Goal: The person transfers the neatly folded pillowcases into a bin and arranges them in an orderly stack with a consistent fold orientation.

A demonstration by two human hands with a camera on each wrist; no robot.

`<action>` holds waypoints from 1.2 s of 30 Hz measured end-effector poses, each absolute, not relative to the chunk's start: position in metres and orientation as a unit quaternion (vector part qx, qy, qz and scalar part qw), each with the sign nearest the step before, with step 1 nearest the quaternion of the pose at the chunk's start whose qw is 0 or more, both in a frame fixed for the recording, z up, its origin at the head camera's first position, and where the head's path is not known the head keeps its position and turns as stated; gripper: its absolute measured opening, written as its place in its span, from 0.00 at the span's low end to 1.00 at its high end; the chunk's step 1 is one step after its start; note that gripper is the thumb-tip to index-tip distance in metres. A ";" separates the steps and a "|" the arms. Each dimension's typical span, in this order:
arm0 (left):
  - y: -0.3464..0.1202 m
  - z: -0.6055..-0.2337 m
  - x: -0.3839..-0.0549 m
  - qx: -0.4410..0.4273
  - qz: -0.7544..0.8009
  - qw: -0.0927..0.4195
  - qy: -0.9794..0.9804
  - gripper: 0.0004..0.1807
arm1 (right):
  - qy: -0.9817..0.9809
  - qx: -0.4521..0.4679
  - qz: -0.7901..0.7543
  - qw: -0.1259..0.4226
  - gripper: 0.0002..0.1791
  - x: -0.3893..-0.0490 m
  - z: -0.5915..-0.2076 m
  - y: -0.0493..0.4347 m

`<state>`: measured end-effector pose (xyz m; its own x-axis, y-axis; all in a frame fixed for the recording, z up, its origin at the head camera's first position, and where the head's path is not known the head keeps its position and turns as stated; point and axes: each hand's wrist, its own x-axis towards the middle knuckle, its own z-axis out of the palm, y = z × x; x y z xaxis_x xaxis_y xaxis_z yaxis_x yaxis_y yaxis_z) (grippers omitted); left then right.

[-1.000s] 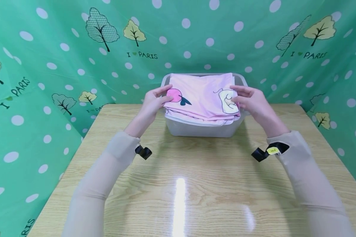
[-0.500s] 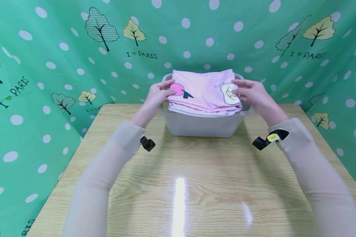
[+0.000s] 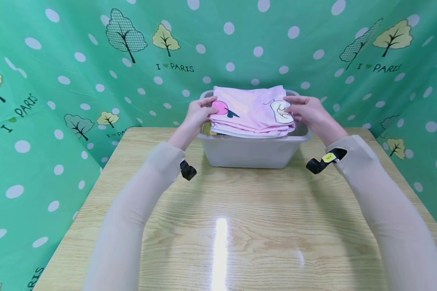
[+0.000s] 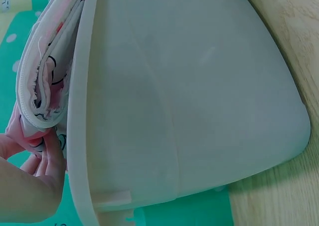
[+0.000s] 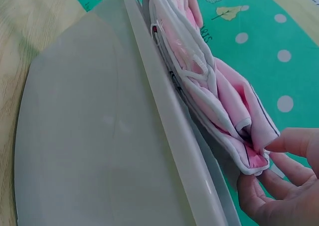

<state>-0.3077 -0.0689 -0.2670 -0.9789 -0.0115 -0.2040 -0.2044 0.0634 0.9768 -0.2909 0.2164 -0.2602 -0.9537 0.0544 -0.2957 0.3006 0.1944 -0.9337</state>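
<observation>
A folded pink printed cloth (image 3: 253,107) with white-edged layers lies level over the mouth of a pale grey plastic bin (image 3: 253,152). My left hand (image 3: 196,115) grips its left edge, thumb on top near the pink fruit print. At the opposite edge my right hand (image 3: 309,114) holds it, thumb on the white cartoon print. The left wrist view shows the left hand (image 4: 37,178) with fingers under the folded layers (image 4: 45,81), just outside the bin rim (image 4: 79,101). In the right wrist view, the right hand (image 5: 286,181) pinches a lower corner of the cloth (image 5: 229,106).
A wooden table (image 3: 236,194) carries the bin near its back edge. Behind and beside it hangs a green dotted curtain (image 3: 240,40). Something yellow (image 3: 206,128) shows inside the bin's left front corner; its kind is unclear.
Both hands have moved away from me with the cloth, which has shifted up and back over the bin. More of the bin's front wall and rim now shows.
</observation>
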 end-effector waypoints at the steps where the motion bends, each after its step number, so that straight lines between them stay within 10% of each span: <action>1: -0.068 -0.267 -0.309 -0.075 0.679 0.072 0.726 0.25 | 0.767 0.117 -0.623 0.100 0.28 -0.292 -0.261 0.217; 36: -0.064 -0.284 -0.328 -0.033 0.561 0.027 0.827 0.23 | 0.873 0.058 -0.480 0.066 0.24 -0.307 -0.275 0.216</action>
<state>-0.3275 -0.0642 -0.2844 -0.9964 -0.0245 -0.0813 -0.0846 0.3687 0.9257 -0.3071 0.2157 -0.2753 -0.9848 0.0374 -0.1697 0.1634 0.5321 -0.8308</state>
